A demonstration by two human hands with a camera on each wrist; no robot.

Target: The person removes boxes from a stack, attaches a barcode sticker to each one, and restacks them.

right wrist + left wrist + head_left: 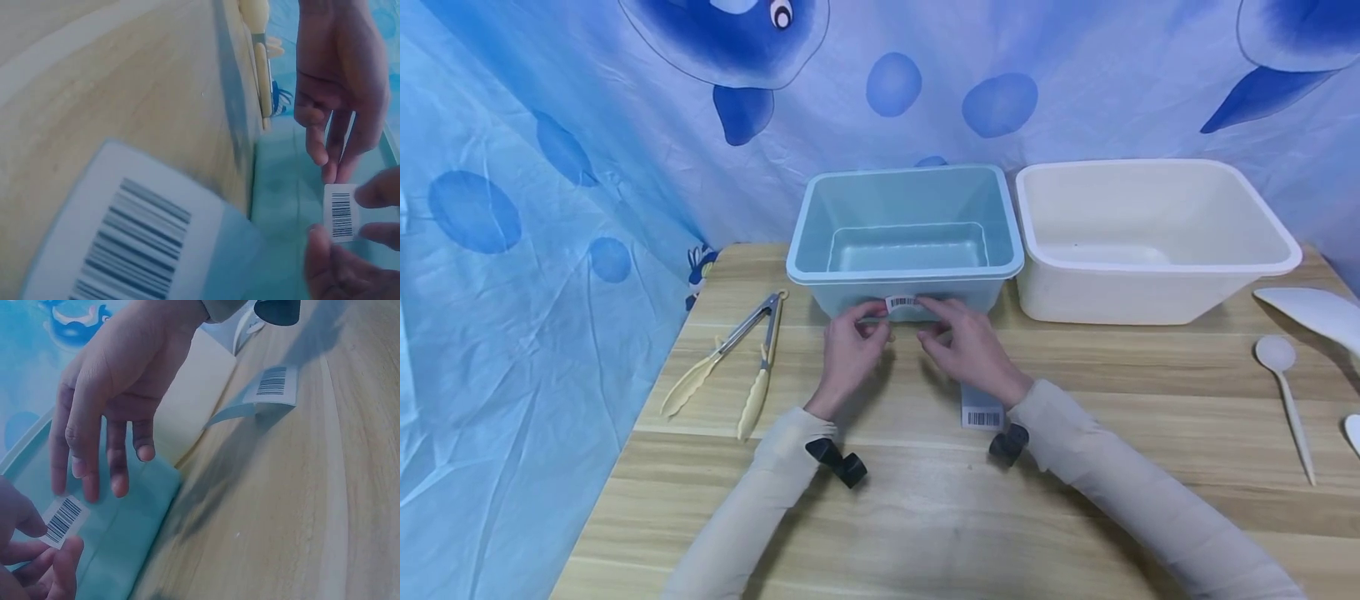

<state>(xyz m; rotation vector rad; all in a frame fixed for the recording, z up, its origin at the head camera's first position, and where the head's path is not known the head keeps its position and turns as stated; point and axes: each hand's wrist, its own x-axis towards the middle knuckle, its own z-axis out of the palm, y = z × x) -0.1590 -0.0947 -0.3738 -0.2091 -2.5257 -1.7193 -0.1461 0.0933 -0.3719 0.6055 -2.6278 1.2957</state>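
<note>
A small white barcode label (902,302) lies against the front wall of the light blue bin (917,287), below its rim. My left hand (856,343) touches the label's left end with its fingertips, thumb held lower and apart. From the other side my right hand (964,343) reaches in, its extended index finger on the right end. Both wrist views show fingertips around the label's edges, its bars uncovered. Under my right wrist a bluish-white strip with another barcode (272,384) curls up from the table.
A white bin (1150,292) stands right of the blue one. Tongs (737,350) lie spread at the left. On the right are a spoon (1285,392) and a larger white utensil (1311,310). A blue patterned curtain (955,92) hangs behind the wooden table (917,517).
</note>
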